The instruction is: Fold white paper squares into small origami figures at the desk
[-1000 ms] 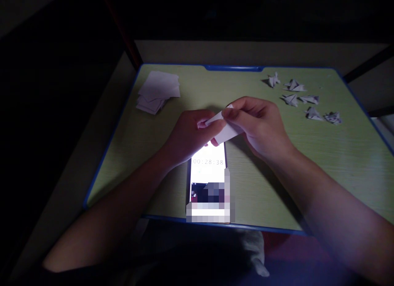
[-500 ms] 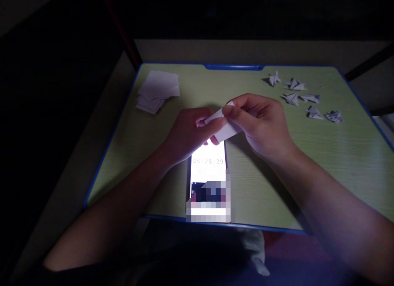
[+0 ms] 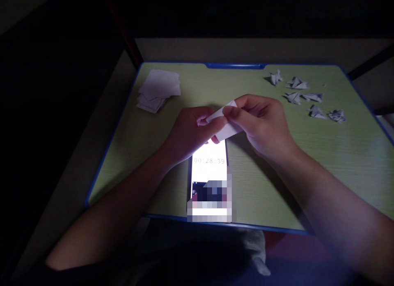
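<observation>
Both of my hands hold one small folded piece of white paper just above the middle of a pale green table. My left hand pinches its left end with fingers closed. My right hand pinches the upper fold between thumb and forefinger. A lit phone lies flat on the table right under the hands, its screen showing a timer.
A loose stack of white paper squares lies at the table's far left. Several small folded paper figures are scattered at the far right. The table has a blue rim. The surroundings are dark.
The hands and paper have barely moved; my right fingers shifted slightly on the fold. The phone's timer went from 00:28:38 to 00:28:39.
</observation>
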`<state>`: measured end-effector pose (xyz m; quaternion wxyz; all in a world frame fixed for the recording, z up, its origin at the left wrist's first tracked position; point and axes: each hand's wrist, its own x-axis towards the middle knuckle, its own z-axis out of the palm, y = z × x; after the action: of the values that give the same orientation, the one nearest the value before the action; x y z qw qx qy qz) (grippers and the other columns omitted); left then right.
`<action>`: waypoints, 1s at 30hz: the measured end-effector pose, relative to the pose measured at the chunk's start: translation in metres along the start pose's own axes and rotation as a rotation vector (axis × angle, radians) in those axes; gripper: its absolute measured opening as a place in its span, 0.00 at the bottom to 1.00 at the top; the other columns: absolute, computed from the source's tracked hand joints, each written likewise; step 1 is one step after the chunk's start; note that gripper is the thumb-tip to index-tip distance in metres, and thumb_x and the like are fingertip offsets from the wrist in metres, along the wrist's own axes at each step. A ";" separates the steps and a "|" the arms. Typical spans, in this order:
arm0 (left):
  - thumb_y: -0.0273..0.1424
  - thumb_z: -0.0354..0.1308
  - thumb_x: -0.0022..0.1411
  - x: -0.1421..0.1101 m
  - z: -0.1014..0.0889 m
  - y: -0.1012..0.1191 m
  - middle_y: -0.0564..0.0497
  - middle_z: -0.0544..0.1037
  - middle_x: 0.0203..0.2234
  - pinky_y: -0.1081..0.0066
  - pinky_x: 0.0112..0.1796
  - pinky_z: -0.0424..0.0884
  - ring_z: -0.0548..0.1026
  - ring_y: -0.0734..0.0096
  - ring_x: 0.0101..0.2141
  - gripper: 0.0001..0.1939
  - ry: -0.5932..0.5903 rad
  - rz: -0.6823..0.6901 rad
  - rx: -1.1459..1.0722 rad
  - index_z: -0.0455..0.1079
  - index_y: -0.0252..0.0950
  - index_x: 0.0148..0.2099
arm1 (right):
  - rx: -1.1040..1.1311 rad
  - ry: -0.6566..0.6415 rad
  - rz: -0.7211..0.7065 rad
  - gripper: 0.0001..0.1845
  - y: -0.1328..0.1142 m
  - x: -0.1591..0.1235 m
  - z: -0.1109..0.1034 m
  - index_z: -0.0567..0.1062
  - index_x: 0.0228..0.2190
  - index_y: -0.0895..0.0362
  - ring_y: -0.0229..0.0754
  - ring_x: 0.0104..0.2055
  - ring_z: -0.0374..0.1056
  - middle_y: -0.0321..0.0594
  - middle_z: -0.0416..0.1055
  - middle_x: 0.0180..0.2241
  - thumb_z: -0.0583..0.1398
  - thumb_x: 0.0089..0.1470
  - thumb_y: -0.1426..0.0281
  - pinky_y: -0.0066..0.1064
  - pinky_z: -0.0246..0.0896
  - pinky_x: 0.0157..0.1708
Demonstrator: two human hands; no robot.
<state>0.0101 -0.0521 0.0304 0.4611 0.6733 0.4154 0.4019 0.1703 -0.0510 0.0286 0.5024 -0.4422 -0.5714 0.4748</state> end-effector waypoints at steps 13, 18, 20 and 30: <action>0.28 0.58 0.58 0.001 0.000 -0.001 0.56 0.76 0.19 0.80 0.21 0.69 0.75 0.78 0.20 0.07 0.021 -0.020 -0.030 0.69 0.34 0.27 | 0.049 0.014 0.002 0.08 0.005 0.001 -0.003 0.75 0.24 0.56 0.31 0.21 0.62 0.32 0.71 0.22 0.65 0.53 0.66 0.28 0.56 0.22; 0.26 0.58 0.57 0.001 0.001 -0.001 0.55 0.77 0.20 0.80 0.21 0.69 0.76 0.78 0.21 0.06 0.025 -0.022 -0.059 0.69 0.33 0.27 | 0.026 -0.012 0.036 0.06 0.005 0.001 -0.002 0.76 0.24 0.56 0.34 0.24 0.66 0.34 0.73 0.23 0.65 0.51 0.68 0.30 0.60 0.24; 0.26 0.58 0.57 0.001 0.001 0.001 0.54 0.77 0.21 0.80 0.21 0.69 0.76 0.78 0.23 0.06 0.025 -0.023 -0.063 0.69 0.33 0.27 | 0.025 -0.003 0.032 0.06 0.006 0.001 -0.002 0.77 0.24 0.55 0.34 0.24 0.66 0.35 0.73 0.23 0.65 0.51 0.69 0.30 0.61 0.24; 0.28 0.59 0.56 0.002 0.001 0.000 0.54 0.76 0.19 0.80 0.18 0.66 0.73 0.79 0.19 0.07 0.069 -0.056 -0.106 0.67 0.35 0.26 | 0.026 0.025 0.007 0.07 0.002 0.000 -0.001 0.77 0.24 0.55 0.34 0.23 0.64 0.35 0.73 0.22 0.68 0.49 0.67 0.30 0.57 0.23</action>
<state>0.0112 -0.0506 0.0303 0.4925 0.6218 0.4278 0.4333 0.1714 -0.0501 0.0263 0.5135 -0.4436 -0.5574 0.4783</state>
